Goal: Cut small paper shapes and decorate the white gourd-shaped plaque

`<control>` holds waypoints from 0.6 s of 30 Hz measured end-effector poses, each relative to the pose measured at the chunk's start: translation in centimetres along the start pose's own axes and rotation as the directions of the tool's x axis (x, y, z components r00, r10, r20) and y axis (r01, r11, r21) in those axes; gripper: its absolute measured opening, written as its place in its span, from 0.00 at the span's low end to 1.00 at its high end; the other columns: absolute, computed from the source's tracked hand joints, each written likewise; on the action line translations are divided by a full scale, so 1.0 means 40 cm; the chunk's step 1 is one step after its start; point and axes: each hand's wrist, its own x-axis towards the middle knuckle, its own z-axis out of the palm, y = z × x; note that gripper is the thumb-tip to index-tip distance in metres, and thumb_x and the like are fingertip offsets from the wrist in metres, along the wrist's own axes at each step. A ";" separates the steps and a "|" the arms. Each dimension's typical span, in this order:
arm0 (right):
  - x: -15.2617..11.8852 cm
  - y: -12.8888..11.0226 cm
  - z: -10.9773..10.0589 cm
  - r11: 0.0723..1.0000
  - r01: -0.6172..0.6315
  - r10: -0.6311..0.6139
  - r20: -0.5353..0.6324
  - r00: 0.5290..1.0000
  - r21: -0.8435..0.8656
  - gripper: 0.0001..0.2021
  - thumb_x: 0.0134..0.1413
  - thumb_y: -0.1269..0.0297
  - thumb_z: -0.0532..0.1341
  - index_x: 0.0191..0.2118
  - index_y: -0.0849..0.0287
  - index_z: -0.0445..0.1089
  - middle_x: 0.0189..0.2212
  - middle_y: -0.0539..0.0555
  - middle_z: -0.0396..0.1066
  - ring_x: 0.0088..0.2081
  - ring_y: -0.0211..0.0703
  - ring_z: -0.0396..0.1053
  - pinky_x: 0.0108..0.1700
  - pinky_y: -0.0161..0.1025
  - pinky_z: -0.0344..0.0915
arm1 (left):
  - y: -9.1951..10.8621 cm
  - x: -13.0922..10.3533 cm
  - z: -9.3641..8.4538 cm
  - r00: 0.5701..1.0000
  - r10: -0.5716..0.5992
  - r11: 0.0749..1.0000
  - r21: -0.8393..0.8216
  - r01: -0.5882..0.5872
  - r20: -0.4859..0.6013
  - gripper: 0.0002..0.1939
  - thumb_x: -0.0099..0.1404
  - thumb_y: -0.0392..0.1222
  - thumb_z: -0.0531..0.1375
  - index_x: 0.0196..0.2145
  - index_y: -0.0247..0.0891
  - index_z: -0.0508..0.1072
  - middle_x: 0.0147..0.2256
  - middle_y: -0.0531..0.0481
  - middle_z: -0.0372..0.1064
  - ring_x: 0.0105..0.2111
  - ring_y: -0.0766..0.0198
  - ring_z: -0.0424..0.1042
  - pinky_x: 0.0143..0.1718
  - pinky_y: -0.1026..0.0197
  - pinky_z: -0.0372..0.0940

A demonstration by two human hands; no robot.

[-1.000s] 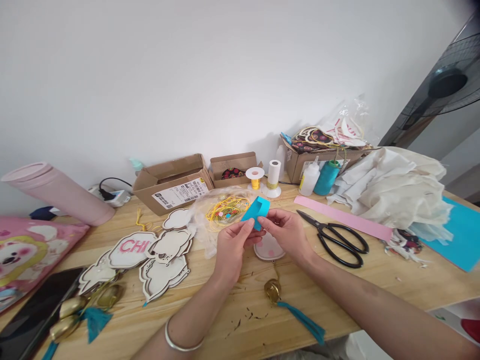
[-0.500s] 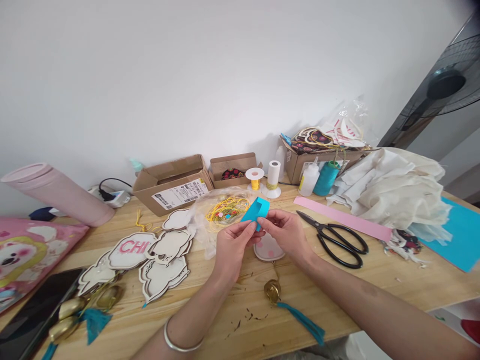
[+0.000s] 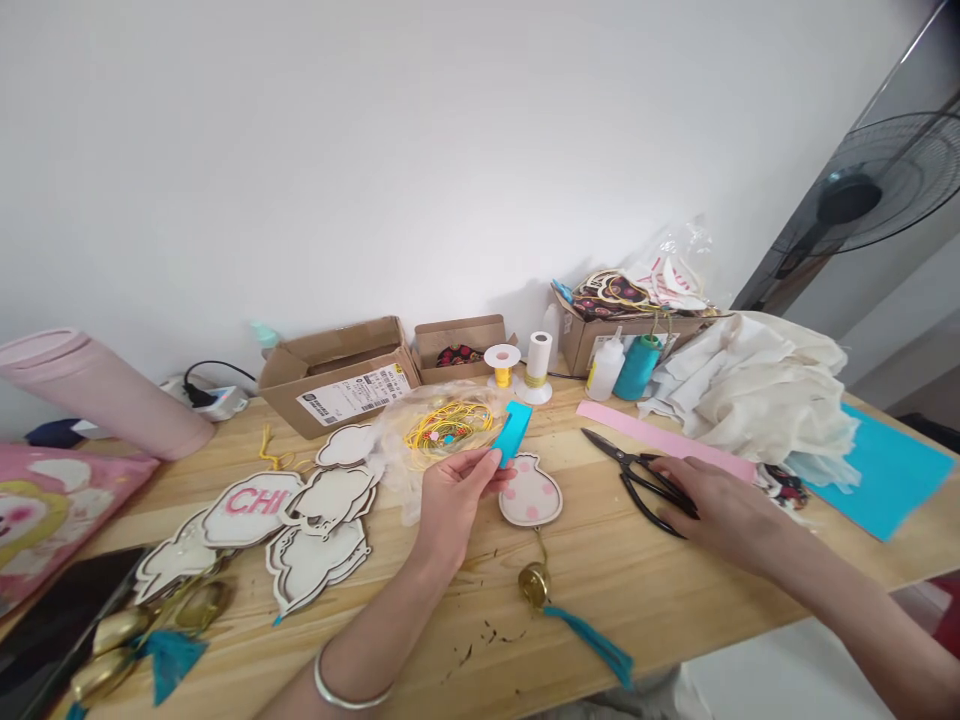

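My left hand [image 3: 461, 495] pinches a folded strip of blue paper [image 3: 513, 432] between thumb and fingers, above the table's middle. My right hand [image 3: 709, 505] has its fingers and thumb closed around the handles of black scissors [image 3: 628, 460], which lie on the wood with their blades pointing up and left. Between the hands lies a gourd-shaped plaque [image 3: 531, 492] with pink spots. A cord joins it to a brass bell [image 3: 534, 584] with a blue tassel [image 3: 592, 640].
White cloud-shaped plaques [image 3: 319, 560] lie at left near a phone [image 3: 67, 620]. Cardboard boxes [image 3: 341, 375], thread spools [image 3: 538, 360] and a glue bottle [image 3: 605, 368] line the wall. A pink strip [image 3: 667, 437], cream cloth [image 3: 750, 385] and blue sheet [image 3: 892, 470] are at right.
My right hand has let go of the blue paper and moved right onto the scissors' handles. The paper stays in my left hand, now more upright. The view has shifted slightly.
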 end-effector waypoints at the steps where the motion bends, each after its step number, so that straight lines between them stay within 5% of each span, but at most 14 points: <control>1: 0.001 0.005 0.006 0.999 -0.033 0.033 0.021 0.999 -0.003 0.14 0.41 0.67 0.57 0.39 0.57 0.68 0.34 0.57 0.73 0.35 0.49 0.70 0.35 0.41 0.63 | -0.002 0.001 -0.002 1.000 0.007 1.000 0.000 -0.007 0.007 0.13 0.45 0.45 0.67 0.27 0.34 0.77 0.24 0.47 0.75 0.25 0.63 0.73 0.28 0.64 0.68; 4: 0.014 0.019 0.013 0.988 -0.140 0.137 0.054 0.989 0.066 0.15 0.36 0.68 0.58 0.37 0.57 0.66 0.25 0.52 0.70 0.27 0.46 0.68 0.28 0.39 0.60 | -0.004 -0.001 -0.004 1.000 0.019 1.000 0.007 -0.020 0.017 0.13 0.47 0.46 0.66 0.28 0.34 0.77 0.25 0.47 0.75 0.26 0.63 0.73 0.30 0.63 0.68; 6: 0.009 0.017 0.000 0.944 -0.171 0.158 0.067 0.985 0.282 0.17 0.35 0.67 0.59 0.38 0.56 0.65 0.23 0.51 0.68 0.26 0.44 0.66 0.27 0.37 0.59 | 0.000 -0.004 -0.003 1.000 0.019 1.000 0.010 -0.019 0.014 0.12 0.48 0.45 0.66 0.28 0.34 0.77 0.25 0.48 0.75 0.26 0.64 0.73 0.29 0.64 0.68; 10: -0.046 -0.064 -0.041 0.525 -0.156 -0.008 0.188 0.982 0.837 0.25 0.42 0.58 0.60 0.51 0.50 0.59 0.30 0.52 0.67 0.30 0.41 0.65 0.30 0.36 0.62 | 0.008 -0.005 -0.003 1.000 0.008 1.000 -0.014 -0.008 0.017 0.11 0.47 0.44 0.66 0.28 0.34 0.77 0.24 0.49 0.75 0.25 0.65 0.73 0.29 0.65 0.68; 14: -0.078 -0.178 -0.027 0.336 -0.205 -0.205 0.283 0.937 0.920 0.28 0.37 0.44 0.63 0.45 0.55 0.67 0.23 0.49 0.57 0.20 0.34 0.53 0.21 0.33 0.53 | 0.002 -0.001 -0.008 0.999 -0.006 0.998 -0.057 0.008 0.034 0.11 0.47 0.44 0.66 0.28 0.35 0.77 0.24 0.49 0.75 0.25 0.67 0.73 0.29 0.66 0.68; 18: -0.050 -0.215 -0.004 0.362 -0.167 -0.331 0.294 0.896 0.917 0.28 0.39 0.41 0.61 0.45 0.54 0.68 0.25 0.50 0.59 0.23 0.35 0.55 0.24 0.33 0.55 | 0.000 -0.002 -0.010 0.999 -0.010 0.998 -0.069 0.014 0.052 0.10 0.48 0.43 0.66 0.28 0.35 0.77 0.24 0.49 0.74 0.25 0.67 0.73 0.28 0.67 0.68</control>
